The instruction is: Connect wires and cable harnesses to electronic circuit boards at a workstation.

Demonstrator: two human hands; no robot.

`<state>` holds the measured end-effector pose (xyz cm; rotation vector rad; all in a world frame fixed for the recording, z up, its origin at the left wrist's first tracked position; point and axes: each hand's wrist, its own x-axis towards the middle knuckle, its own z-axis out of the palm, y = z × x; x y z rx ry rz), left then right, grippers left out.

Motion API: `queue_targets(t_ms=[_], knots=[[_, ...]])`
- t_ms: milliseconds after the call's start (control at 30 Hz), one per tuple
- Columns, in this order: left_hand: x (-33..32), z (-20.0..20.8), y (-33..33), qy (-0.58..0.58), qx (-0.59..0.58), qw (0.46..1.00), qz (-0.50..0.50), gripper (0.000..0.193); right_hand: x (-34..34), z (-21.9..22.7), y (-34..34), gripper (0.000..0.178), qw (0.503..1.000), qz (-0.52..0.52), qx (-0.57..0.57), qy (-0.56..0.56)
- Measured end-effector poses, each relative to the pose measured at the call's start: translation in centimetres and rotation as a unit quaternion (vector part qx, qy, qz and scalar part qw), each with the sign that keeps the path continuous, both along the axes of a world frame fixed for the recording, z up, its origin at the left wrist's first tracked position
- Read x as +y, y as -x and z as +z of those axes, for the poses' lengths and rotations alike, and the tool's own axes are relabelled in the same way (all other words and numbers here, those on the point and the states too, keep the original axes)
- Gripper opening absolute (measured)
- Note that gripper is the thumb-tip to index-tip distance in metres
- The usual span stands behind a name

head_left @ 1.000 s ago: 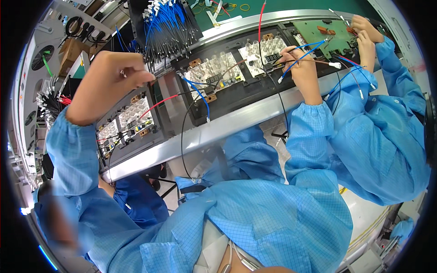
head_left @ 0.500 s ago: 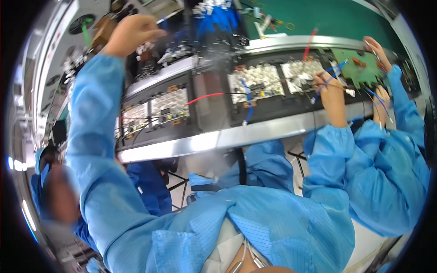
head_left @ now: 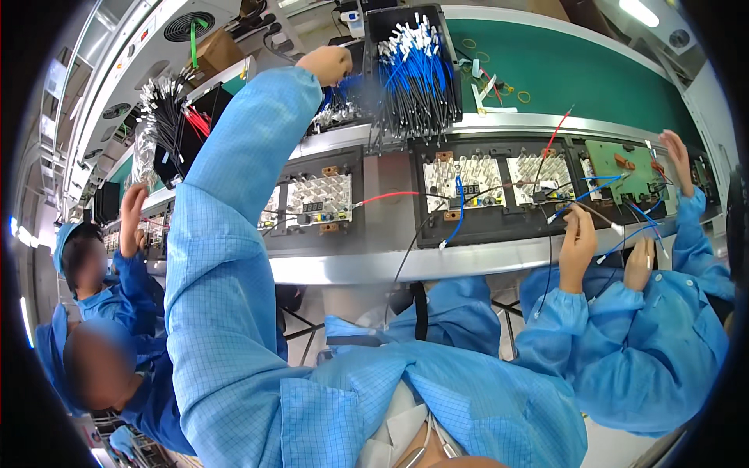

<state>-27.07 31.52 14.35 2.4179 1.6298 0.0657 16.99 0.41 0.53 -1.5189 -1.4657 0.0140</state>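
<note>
My left hand is stretched far forward over a dark bin of blue wires with white ends. Its fingers are curled; whatever is between them is hidden. At the front of the work line, my right hand has its fingertips closed at a thin dark cable that ends in a white connector. Just beyond it sits a white component-filled circuit board in a black fixture. Blue, black and red wires lie across it. Left of that is another such board, with a blue wire hanging over its front.
A black bin of blue and black wires stands behind the boards. Another board lies left, joined by a red wire. At right, a co-worker's hands flank a green board. Co-workers are also at left.
The view has shifted left. My left hand has moved from the left side to over the blue-wire bin. My right hand has drawn back from the board towards the front rail.
</note>
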Motion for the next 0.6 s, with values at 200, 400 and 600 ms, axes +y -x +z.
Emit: queue_targets(t_ms=[200,400,600], knots=[[-2.0,2.2,-4.8,-0.177,-0.079,0.98,-0.052,0.034,-0.4,-1.7,-0.4,0.014,0.985,0.003,0.172,-0.028],[-3.8,0.0,-8.6,-0.233,0.231,0.937,-0.121,0.045,-0.6,-1.9,-0.3,0.013,0.978,0.019,0.204,-0.035],[-2.5,-1.9,-9.8,-0.174,0.262,0.948,-0.04,0.039,-0.7,-1.5,0.2,0.013,0.984,0.006,0.178,-0.019]])
